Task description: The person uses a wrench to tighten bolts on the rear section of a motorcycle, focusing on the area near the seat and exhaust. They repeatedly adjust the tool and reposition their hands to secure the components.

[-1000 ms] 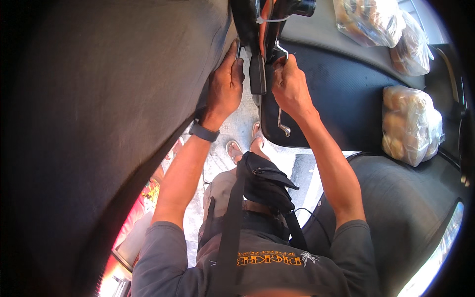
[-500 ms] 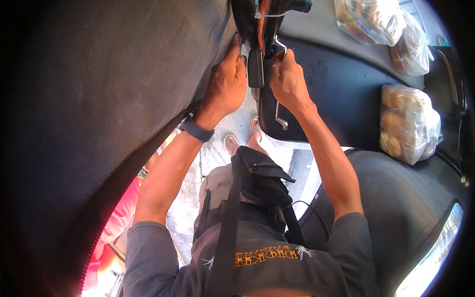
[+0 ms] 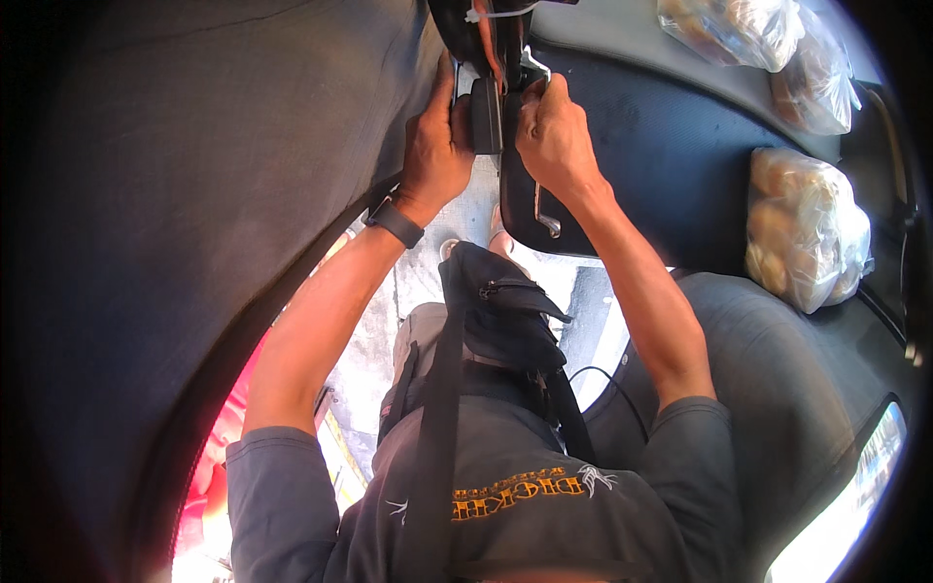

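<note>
My right hand is closed around a silver wrench with bent ends. One end shows above the fist beside a dark hanging assembly, the other below it. My left hand is raised on the assembly's other side, its index finger pointing upward. A pale metallic patch shows by its fingers, but what they grip is hidden. Between the two hands hangs a flat black rectangular piece. An orange-red strip runs along the assembly, and a white cable tie crosses its top.
A large dark padded panel fills the left side. On the right is a black seat-like surface with a clear bag of round items. More such bags lie farther back. A black pouch hangs at my front.
The hanging assembly, both hands and the wrench appear slightly higher and farther left in view. The flat black piece now shows more of its broad face. Both hands keep their places around it.
</note>
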A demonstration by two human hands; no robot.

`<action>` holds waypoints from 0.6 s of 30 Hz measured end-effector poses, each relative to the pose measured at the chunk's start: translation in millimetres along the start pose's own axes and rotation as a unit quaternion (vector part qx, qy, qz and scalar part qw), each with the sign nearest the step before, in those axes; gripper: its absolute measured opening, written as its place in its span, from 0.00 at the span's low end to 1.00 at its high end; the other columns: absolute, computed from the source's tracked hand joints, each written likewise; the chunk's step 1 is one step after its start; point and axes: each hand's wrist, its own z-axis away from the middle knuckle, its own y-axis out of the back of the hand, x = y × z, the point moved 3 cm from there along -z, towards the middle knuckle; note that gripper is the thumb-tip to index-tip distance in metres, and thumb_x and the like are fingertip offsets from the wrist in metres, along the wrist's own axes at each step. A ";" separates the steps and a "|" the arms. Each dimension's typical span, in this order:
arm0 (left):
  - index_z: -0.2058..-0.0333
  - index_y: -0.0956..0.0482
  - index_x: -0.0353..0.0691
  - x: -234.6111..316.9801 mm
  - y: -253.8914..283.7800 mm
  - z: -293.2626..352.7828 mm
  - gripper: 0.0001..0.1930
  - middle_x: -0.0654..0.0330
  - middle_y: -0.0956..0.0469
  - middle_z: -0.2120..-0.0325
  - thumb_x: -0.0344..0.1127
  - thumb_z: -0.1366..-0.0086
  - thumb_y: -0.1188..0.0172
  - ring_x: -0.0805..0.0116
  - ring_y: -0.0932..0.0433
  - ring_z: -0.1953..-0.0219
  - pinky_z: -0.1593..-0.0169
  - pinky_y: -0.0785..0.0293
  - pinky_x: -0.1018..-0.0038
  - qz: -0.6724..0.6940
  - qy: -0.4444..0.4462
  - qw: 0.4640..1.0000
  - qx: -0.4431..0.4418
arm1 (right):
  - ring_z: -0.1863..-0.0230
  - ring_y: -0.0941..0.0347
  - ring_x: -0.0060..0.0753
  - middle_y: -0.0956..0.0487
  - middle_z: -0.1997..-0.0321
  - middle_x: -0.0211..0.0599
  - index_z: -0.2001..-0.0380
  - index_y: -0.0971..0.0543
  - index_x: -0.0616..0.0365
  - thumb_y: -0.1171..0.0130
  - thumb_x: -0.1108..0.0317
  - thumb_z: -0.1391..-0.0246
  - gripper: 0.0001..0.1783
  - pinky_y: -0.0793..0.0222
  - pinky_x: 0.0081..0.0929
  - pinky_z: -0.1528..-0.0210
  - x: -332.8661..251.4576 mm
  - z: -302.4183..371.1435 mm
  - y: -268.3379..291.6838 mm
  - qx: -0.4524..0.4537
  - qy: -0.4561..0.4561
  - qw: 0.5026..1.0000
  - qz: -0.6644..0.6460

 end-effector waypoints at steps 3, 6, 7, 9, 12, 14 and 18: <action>0.29 0.48 0.38 -8.7 -6.7 1.5 0.32 0.38 0.22 0.72 0.31 0.29 0.51 0.37 0.19 0.65 0.64 0.24 0.60 0.018 -0.018 1.000 0.005 | 0.68 0.24 0.76 0.23 0.74 0.71 0.62 0.36 0.72 0.56 0.65 0.31 0.15 0.29 0.59 0.63 -2.3 3.8 2.0 -0.001 -0.004 1.000 0.013; 0.28 0.49 0.38 -13.9 -9.9 2.6 0.33 0.37 0.22 0.71 0.31 0.29 0.51 0.36 0.19 0.65 0.64 0.23 0.60 0.025 -0.036 0.999 0.009 | 0.67 0.24 0.75 0.23 0.73 0.71 0.61 0.35 0.73 0.56 0.65 0.31 0.16 0.29 0.58 0.61 -3.7 5.4 2.8 0.001 0.005 1.000 0.012; 0.28 0.49 0.38 -14.7 -9.8 3.0 0.33 0.36 0.22 0.69 0.31 0.29 0.51 0.36 0.19 0.65 0.64 0.23 0.60 0.021 -0.044 0.999 0.015 | 0.66 0.24 0.75 0.23 0.72 0.71 0.61 0.35 0.73 0.57 0.65 0.31 0.16 0.29 0.57 0.61 -5.0 5.4 3.1 0.002 0.011 1.000 0.010; 0.28 0.49 0.39 -17.1 -13.0 2.2 0.33 0.35 0.22 0.65 0.32 0.29 0.52 0.35 0.20 0.64 0.63 0.23 0.60 0.014 -0.064 0.997 0.032 | 0.65 0.24 0.74 0.22 0.71 0.70 0.60 0.34 0.74 0.56 0.65 0.31 0.16 0.29 0.57 0.59 -5.7 6.2 5.0 0.000 -0.010 1.000 0.010; 0.28 0.51 0.40 -23.0 -19.9 1.4 0.33 0.34 0.22 0.59 0.35 0.28 0.52 0.34 0.20 0.63 0.62 0.22 0.58 0.009 -0.064 0.997 0.043 | 0.63 0.23 0.74 0.22 0.70 0.71 0.59 0.33 0.74 0.56 0.66 0.32 0.16 0.29 0.56 0.57 -11.7 6.2 9.9 -0.014 -0.040 0.999 0.008; 0.27 0.51 0.41 -31.5 -26.3 0.6 0.33 0.35 0.22 0.55 0.37 0.27 0.52 0.34 0.20 0.61 0.61 0.22 0.57 0.018 -0.049 0.998 0.047 | 0.62 0.23 0.73 0.22 0.69 0.71 0.58 0.32 0.75 0.55 0.66 0.33 0.16 0.29 0.55 0.56 -13.7 5.5 10.5 -0.017 -0.045 0.999 0.008; 0.27 0.52 0.42 -39.7 -34.9 3.7 0.33 0.36 0.26 0.46 0.43 0.25 0.53 0.35 0.22 0.54 0.57 0.22 0.55 0.065 0.022 0.997 0.018 | 0.60 0.23 0.72 0.21 0.67 0.71 0.57 0.32 0.75 0.55 0.66 0.34 0.17 0.29 0.54 0.54 -7.3 6.8 7.2 -0.010 -0.039 0.999 0.027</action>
